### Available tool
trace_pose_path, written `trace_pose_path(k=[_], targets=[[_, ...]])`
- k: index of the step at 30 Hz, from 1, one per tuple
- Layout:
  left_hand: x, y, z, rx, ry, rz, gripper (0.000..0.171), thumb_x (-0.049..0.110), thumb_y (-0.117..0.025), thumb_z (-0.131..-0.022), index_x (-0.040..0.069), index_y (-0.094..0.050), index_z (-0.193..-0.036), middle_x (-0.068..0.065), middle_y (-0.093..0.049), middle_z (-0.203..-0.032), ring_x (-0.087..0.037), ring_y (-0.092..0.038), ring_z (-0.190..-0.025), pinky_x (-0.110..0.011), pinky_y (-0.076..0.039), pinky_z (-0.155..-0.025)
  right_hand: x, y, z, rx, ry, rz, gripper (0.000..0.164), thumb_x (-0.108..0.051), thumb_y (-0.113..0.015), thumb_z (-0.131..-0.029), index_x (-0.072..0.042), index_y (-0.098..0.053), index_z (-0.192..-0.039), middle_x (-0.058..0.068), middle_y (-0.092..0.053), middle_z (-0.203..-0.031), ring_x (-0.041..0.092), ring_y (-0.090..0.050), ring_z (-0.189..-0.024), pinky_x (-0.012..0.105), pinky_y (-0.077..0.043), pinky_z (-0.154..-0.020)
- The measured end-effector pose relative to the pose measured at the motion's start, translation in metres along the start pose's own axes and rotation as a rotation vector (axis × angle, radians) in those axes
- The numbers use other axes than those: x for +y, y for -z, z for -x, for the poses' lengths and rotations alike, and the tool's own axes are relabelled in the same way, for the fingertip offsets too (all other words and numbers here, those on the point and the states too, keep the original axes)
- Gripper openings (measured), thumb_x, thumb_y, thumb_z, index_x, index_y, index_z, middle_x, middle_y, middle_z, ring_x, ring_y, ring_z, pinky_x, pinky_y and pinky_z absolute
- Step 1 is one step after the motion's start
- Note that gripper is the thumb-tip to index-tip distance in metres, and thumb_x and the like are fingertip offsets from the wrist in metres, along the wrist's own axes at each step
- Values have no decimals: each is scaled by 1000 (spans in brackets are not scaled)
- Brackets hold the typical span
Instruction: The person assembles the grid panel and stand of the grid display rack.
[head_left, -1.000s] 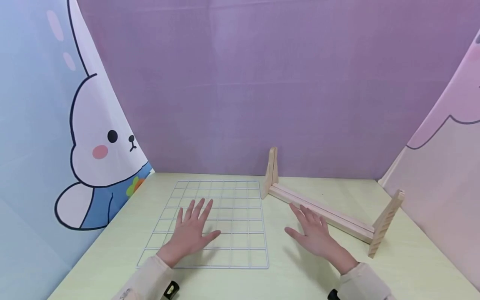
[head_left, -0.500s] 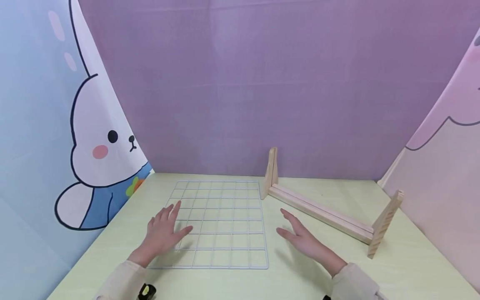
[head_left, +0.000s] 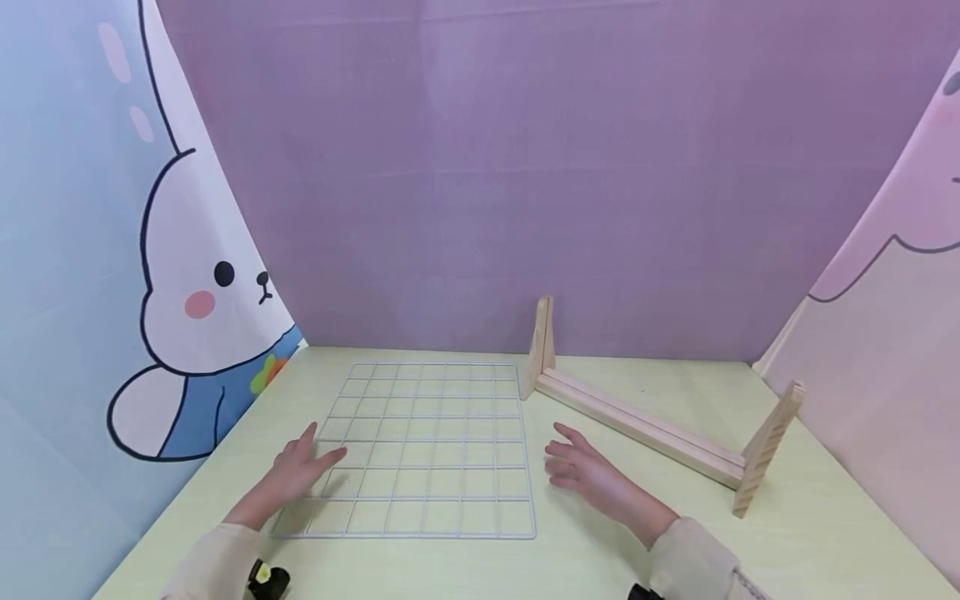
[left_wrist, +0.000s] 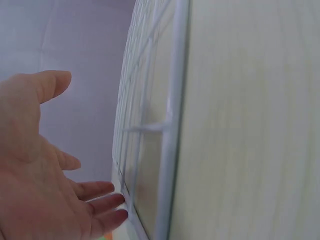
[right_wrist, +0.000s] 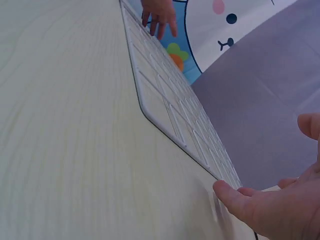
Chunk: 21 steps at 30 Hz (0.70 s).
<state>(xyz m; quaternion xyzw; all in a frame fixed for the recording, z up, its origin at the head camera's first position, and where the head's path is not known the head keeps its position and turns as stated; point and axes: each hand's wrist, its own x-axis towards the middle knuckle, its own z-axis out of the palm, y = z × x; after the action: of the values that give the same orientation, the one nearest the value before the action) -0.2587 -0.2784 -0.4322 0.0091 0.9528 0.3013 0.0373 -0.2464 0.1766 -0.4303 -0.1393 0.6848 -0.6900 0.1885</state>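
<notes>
A white wire grid panel (head_left: 427, 440) lies flat on the pale table. Over its left edge is my left hand (head_left: 292, 473), fingers loosely spread and nothing in them; in the left wrist view that hand (left_wrist: 45, 165) has its fingertips close beside the wires. My right hand (head_left: 592, 479) hovers just off the panel's right edge, palm facing inward, fingers relaxed. In the right wrist view the right hand (right_wrist: 280, 205) is near the panel's side, and the left hand (right_wrist: 160, 15) shows at the far side.
Behind and right of the right hand stands a wooden stand (head_left: 645, 425) with two upright ends and a grooved crossbar, set diagonally. A purple cloth backdrop (head_left: 487, 183) rises at the table's rear edge. Printed cartoon cloths (head_left: 202, 250) close off both sides.
My left hand has moved left and down from over the middle of the grid panel to its left edge. The right hand has shifted slightly left and turned its palm inward.
</notes>
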Motion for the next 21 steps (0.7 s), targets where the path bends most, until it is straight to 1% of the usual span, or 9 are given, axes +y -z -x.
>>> trace_pose_path(k=[4, 8, 10, 12, 13, 15, 16, 19, 21], targets=[[-6, 6, -1, -35, 35, 58, 94, 50, -45, -101, -18, -4, -149, -48, -16, -147, -65, -13, -135, -72, -20, -107, 2, 0, -3, 2, -38, -115, 75, -23, -41, -105, 2, 10, -154, 44, -8, -151, 58, -23, -138, 55, -41, -104], [-6, 15, 0, -106, 96, 192, 96, 55, -41, -101, -14, 3, -151, -44, -7, -152, -60, -7, -139, -72, -15, -109, 5, 1, -6, 5, -69, -200, 73, -26, -38, -106, 0, 10, -155, 44, -8, -151, 60, -25, -136, 55, -48, -97], [-7, 18, -2, -134, 136, 252, 97, 57, -39, -101, -12, 5, -152, -42, -3, -153, -59, -11, -140, -71, -15, -109, 6, 1, -7, 4, -87, -234, 74, -28, -38, -106, 0, 10, -155, 44, -9, -151, 59, -29, -135, 54, -49, -94], [-8, 21, -4, -144, 173, 305, 97, 58, -39, -101, -12, 5, -152, -41, -7, -153, -57, -19, -138, -68, -21, -110, 7, 1, -8, -7, -105, -264, 75, -31, -38, -106, 0, 10, -155, 44, -9, -151, 59, -31, -134, 55, -50, -94], [-10, 23, -5, -145, 185, 317, 97, 58, -38, -101, -13, 3, -151, -41, -12, -152, -56, -25, -136, -65, -27, -108, 7, 0, -8, -9, -114, -275, 75, -32, -38, -106, 0, 10, -154, 44, -9, -151, 59, -31, -134, 55, -50, -94], [-12, 25, -8, -147, 208, 355, 94, 57, -38, -101, -15, -3, -151, -42, -22, -146, -52, -36, -128, -57, -39, -103, 7, -1, -9, -8, -132, -297, 76, -33, -37, -106, 0, 11, -154, 44, -10, -151, 59, -32, -134, 56, -49, -94], [-13, 25, -9, -145, 219, 378, 93, 56, -38, -101, -16, -6, -150, -41, -27, -143, -49, -38, -124, -52, -43, -99, 7, -2, -9, -5, -139, -306, 75, -33, -36, -106, 1, 12, -154, 44, -10, -151, 59, -31, -134, 57, -48, -95], [-16, 27, -11, -138, 256, 434, 90, 56, -39, -101, -17, -14, -148, -38, -33, -137, -44, -41, -118, -43, -47, -91, 7, -3, -10, 16, -164, -340, 74, -32, -35, -107, 1, 11, -154, 43, -11, -152, 59, -32, -134, 58, -46, -97], [-17, 28, -11, -133, 274, 464, 89, 56, -40, -101, -17, -16, -148, -37, -34, -136, -43, -41, -117, -41, -48, -90, 7, -2, -11, 30, -180, -368, 72, -32, -33, -107, 0, 10, -154, 43, -11, -152, 59, -33, -133, 59, -45, -98]])
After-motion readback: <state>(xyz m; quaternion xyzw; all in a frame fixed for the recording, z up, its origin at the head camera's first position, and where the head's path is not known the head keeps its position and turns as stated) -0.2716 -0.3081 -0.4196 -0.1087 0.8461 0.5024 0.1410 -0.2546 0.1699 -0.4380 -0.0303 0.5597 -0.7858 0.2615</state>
